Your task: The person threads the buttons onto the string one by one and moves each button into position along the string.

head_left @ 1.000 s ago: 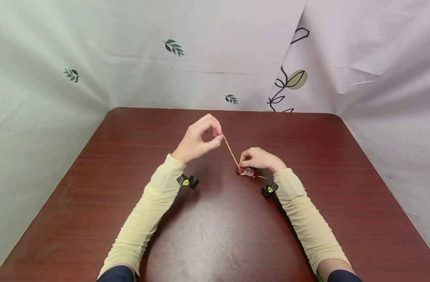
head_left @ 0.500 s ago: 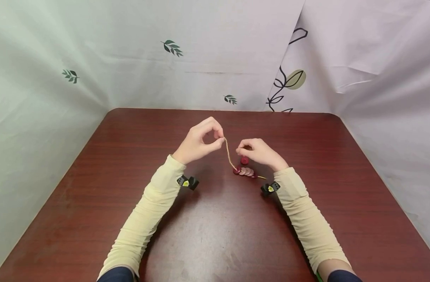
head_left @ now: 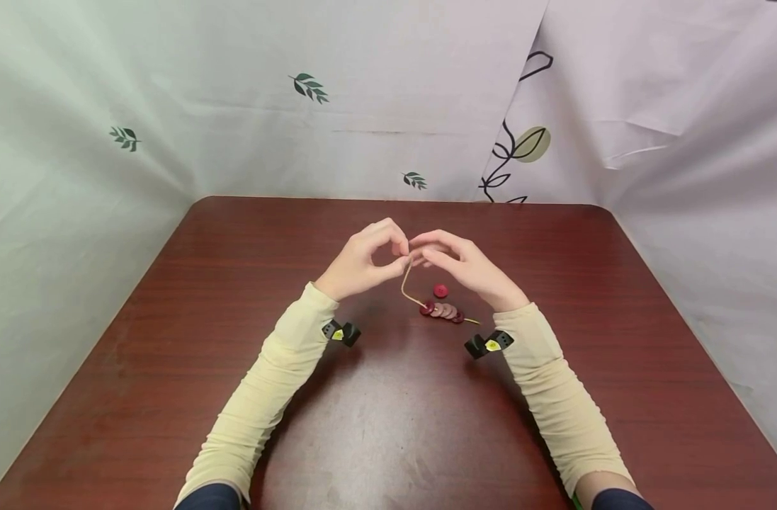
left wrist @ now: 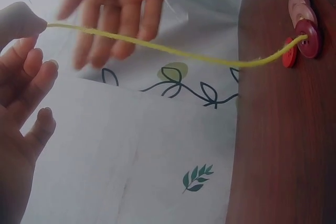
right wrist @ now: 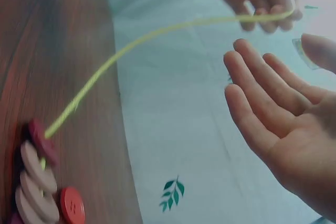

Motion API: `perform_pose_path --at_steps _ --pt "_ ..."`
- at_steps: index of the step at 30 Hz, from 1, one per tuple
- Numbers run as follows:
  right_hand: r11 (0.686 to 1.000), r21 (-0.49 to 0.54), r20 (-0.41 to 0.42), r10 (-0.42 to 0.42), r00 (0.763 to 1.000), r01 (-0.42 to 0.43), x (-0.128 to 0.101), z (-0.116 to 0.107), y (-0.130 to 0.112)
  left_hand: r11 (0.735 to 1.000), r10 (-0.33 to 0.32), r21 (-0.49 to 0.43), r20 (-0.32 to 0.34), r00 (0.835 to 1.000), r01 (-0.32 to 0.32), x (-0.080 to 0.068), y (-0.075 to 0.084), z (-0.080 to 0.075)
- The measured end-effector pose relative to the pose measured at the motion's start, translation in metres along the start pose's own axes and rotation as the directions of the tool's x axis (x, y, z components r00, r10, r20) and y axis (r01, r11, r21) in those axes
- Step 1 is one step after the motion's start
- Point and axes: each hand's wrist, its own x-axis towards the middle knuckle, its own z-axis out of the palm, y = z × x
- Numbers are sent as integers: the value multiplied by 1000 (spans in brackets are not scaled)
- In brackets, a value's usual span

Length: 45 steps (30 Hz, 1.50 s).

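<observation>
Head view: left hand pinches the free end of the cord; right hand, fingers extended and empty, is just beside that pinch. Strung buttons lie on the worktop below the hands, one loose red button beside them.

Left wrist view: cord slack from thumb to buttons.

Right wrist view: right palm open.

Risk: if the pinch slips, the cord drops; a jerk could drag the buttons.

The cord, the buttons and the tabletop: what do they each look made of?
The cord looks like pale yellow twisted twine, matte and limp where it sags. The buttons, red and pinkish, seem smooth plastic with a slight sheen and sewing holes, though that is uncertain. The tabletop appears to be glossy dark red wood-grain laminate or varnished wood.
</observation>
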Motion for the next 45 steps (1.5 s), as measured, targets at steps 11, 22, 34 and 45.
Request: perform_pose_path --at_steps 11,22,34,45 --pt "999 2 54 35 998 -35 -3 2 -6 1000 3 3 -21 1000 -3 0 -1 3" --pt "998 -13 -36 64 997 -65 -4 -7 -2 998 -41 -40 -20 999 40 -2 -9 8" --pt "998 -11 -17 63 998 -63 -8 -16 0 962 -266 0 227 937 273 -7 -19 25" --pt "997 -12 9 73 997 -73 -9 -21 -5 960 -279 175 588 760 217 -21 -28 59"
